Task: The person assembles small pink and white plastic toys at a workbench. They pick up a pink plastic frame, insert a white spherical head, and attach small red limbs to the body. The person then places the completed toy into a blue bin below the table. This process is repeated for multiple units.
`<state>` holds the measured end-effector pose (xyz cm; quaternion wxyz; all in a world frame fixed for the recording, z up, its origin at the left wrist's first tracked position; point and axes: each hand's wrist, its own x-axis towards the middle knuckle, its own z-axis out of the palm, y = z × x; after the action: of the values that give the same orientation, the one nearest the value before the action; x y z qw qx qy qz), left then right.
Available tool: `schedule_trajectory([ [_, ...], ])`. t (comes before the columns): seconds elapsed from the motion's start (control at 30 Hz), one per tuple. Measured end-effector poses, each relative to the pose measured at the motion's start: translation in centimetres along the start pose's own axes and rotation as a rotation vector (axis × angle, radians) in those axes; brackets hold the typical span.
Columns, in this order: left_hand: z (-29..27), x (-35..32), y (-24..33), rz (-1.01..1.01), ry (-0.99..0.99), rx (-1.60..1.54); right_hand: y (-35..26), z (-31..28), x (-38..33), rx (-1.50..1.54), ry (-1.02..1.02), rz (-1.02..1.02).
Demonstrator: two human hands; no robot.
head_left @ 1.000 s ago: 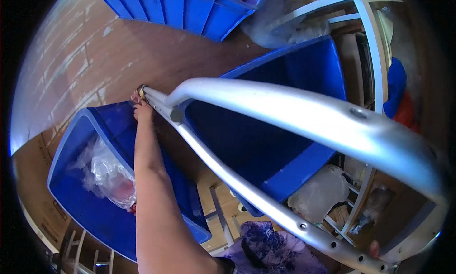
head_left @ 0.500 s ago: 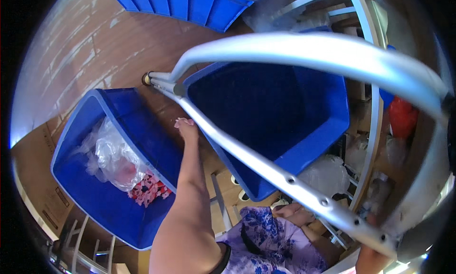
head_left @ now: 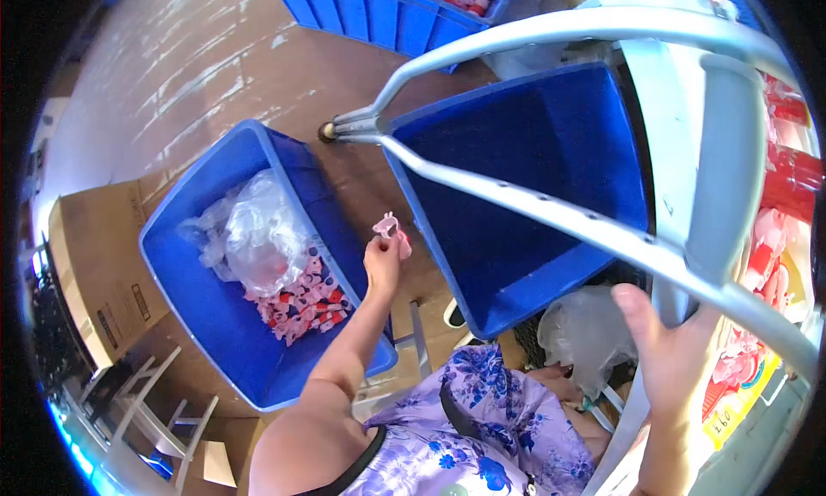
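My left hand (head_left: 383,262) is closed on a small pink plastic animal-shaped piece (head_left: 386,226), held between two blue bins. Beside it on the left, a blue bin (head_left: 202,345) holds many pink and red pieces (head_left: 301,305) and a crumpled clear plastic bag (head_left: 267,242). On the other side stands a larger, dark blue bin (head_left: 516,186) with nothing visible inside. My right hand (head_left: 675,354) is at the right, thumb raised, by a silver metal crutch (head_left: 551,210). A tube of the crutch passes in front of that hand, and its fingers are hidden.
Slanting across the right bin, the crutch has its tip on the floor. A ribbed blue crate (head_left: 370,18) with red and pink pieces stands at the far side. Cardboard boxes (head_left: 107,264) are at the left. Red and pink items (head_left: 766,264) lie on the right, near a clear bag (head_left: 585,332).
The view has shifted, bringing the red and pink items at the right into sight. My left hand still has the pink piece, now raised more clearly into view. More of my right hand shows.
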<state>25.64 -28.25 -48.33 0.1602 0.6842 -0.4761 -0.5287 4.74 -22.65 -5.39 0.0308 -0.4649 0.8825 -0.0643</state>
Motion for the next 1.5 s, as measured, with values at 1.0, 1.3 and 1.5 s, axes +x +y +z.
schedule_trajectory([
  [1.0, -6.6, 1.4, 5.9, 0.247, -0.294, -0.08, 0.1, 0.9, 6.1, 0.314, 0.579, -0.417],
  [1.3, -4.4, 2.9, 4.0, 0.374, -0.304, 0.055, -0.1, 1.1, 5.6, 0.73, 0.497, -0.339],
  [1.5, -6.5, 1.3, 6.3, 0.132, -0.371, -0.203, 0.4, 0.9, 6.0, 0.771, 0.572, -0.356],
])
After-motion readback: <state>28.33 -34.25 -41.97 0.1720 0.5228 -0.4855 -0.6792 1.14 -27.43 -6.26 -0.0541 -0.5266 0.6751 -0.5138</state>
